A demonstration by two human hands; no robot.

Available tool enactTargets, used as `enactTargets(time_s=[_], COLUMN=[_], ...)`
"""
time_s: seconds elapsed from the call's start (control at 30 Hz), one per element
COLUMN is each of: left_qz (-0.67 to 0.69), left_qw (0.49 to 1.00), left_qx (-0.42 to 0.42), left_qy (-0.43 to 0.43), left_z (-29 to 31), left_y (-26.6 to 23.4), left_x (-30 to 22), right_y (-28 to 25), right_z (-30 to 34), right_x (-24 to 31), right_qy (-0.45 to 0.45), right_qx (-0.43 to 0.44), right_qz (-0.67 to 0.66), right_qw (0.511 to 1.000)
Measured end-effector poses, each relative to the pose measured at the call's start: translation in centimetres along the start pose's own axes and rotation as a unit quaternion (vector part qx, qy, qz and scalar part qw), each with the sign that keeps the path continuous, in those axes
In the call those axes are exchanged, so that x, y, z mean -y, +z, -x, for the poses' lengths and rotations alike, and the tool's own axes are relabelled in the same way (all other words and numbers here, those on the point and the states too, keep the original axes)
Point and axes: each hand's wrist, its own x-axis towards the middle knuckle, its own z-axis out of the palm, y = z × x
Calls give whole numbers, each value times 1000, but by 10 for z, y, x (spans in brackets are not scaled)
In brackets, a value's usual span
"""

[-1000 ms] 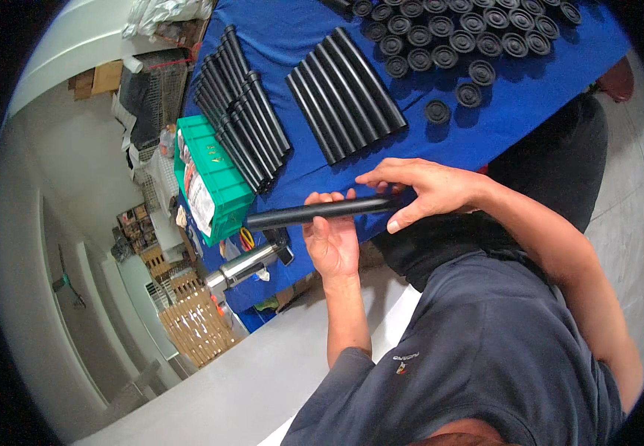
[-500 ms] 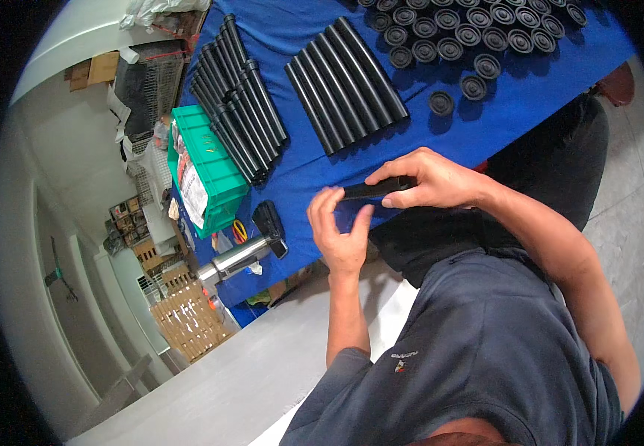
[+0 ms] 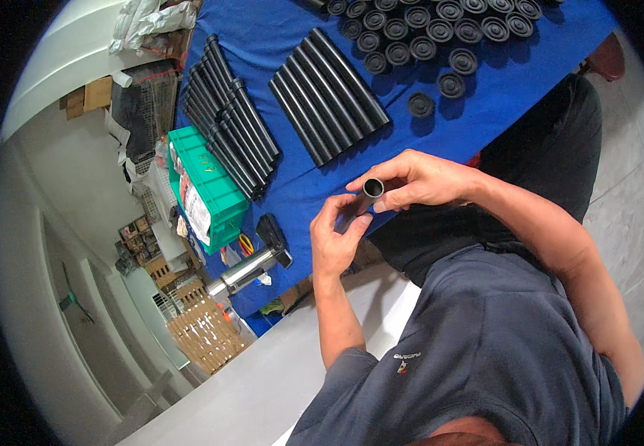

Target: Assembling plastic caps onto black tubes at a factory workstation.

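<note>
While the left hand (image 3: 338, 234) and the right hand (image 3: 424, 181) meet just above the near edge of the blue cloth (image 3: 292, 193), a single black tube (image 3: 367, 198) sits between them, tilted so that its open mouth faces up toward the head. The left fingers and thumb curl around its lower part, closed to about its thickness; the right thumb and fingers close on it near the mouth, from the other side. As for progress, this one tube is picked up and its visible end is bare, with nothing fitted in it; the far end is hidden by the left hand, so its state cannot be told. Beyond the hands, a row of plain tubes (image 3: 329, 97) lies untouched, and to its left a group of collared tubes (image 3: 233, 115) lies beside the green crate (image 3: 214, 175). The round black pieces (image 3: 439, 31) stand in a cluster at the far side, three of them nearer the hands, none in either hand. A second ago the tube lay lengthwise across the left palm, side-on; half a second ago it was foreshortened between the hands; now its mouth shows. The rows and the round pieces look unchanged apart from a slight shift of view.
</note>
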Motion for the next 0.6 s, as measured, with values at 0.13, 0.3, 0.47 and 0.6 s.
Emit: enactTargets(time_s=[0.13,0.3,0.47,0.6], left_qz=[8,6,34,-7], left_qw=[999,997,996,997], left_qx=[35,58,52,53], left_qy=[35,56,-65,-54], left_z=[-5,-6,0,-1], left_y=[-4,-4,-1,-7], left_x=[3,8,14,17], right_y=[-2,-6,-4,-4], right_z=[-4,-5,-6,-5], right_x=[-7,-16,-12,-6], right_qy=[-20,-43,-63,-55], right_qx=[1,20,23,32], right_qz=[-10,-21,85,154], right_qw=[1000,999,994,986])
